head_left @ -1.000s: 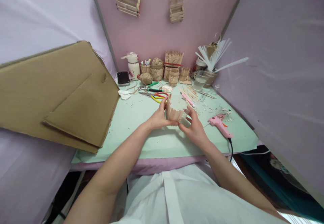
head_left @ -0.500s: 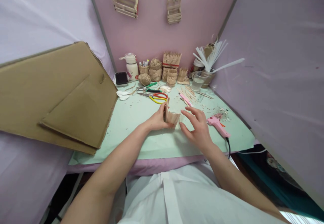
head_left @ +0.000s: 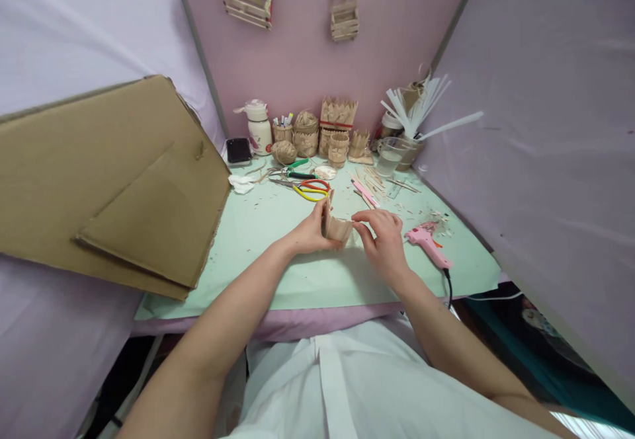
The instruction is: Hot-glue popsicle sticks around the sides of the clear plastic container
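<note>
Head view: left hand (head_left: 311,233) clamps the wooden piece (head_left: 338,229), which could crack if the right hand (head_left: 385,239), at its edge beyond that grip, pinching or not I can't tell, tugs hard.

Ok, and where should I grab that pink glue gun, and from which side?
Probably by the handle, with the right hand coming from the near right. The glue gun lies on the table with its handle slanting towards you and its front end facing left, away from that grip. Mind the black cord at the handle's end.
</note>
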A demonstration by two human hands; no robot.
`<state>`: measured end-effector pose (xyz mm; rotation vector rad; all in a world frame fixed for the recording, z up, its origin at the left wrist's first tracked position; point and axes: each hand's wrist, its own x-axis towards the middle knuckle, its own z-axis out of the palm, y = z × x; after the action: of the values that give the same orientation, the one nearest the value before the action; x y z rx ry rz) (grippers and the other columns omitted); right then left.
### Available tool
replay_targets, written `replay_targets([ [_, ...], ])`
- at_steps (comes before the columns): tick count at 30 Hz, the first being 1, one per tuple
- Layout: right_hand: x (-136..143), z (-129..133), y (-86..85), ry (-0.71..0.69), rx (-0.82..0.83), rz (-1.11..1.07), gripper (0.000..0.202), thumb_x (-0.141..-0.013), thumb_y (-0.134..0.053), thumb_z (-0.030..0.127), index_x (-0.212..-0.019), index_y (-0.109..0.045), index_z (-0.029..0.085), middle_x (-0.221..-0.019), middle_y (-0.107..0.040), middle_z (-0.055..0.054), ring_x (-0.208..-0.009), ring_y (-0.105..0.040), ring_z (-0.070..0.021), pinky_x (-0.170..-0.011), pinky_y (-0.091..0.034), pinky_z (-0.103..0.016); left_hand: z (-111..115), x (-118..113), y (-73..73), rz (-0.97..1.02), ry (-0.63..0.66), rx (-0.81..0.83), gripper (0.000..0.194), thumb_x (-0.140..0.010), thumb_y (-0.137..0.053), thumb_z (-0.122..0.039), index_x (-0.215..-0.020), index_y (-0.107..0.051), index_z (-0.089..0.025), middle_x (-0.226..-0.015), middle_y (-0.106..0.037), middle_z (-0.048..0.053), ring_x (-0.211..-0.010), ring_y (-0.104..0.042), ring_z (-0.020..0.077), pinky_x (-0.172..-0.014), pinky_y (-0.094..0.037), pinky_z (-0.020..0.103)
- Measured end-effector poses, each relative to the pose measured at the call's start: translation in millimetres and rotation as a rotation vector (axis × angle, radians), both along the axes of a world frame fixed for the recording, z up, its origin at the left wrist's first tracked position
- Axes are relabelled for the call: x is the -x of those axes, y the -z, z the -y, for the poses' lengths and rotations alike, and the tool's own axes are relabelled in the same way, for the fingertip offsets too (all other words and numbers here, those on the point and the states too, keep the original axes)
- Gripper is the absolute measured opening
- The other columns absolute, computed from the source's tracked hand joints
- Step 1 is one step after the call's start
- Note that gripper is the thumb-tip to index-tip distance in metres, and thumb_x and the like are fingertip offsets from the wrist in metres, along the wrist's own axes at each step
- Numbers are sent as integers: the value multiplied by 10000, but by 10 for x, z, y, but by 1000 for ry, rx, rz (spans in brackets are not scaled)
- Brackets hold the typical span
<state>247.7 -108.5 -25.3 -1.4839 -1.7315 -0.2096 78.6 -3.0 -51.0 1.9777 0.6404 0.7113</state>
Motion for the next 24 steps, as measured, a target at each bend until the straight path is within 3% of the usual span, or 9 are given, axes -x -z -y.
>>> replay_targets([
  [24,13,0,3,22,6,-8,164,-983,-507,297,-876,-622,250,-872,-718,-17,-931,-599,-227,-891,-297,-409,24,7,-51,-20,-12,5,1142,-551,-865,-314,-1490,-232,-168,-1437,-429,174,-1344,-439,346,-1149,-334,481],
])
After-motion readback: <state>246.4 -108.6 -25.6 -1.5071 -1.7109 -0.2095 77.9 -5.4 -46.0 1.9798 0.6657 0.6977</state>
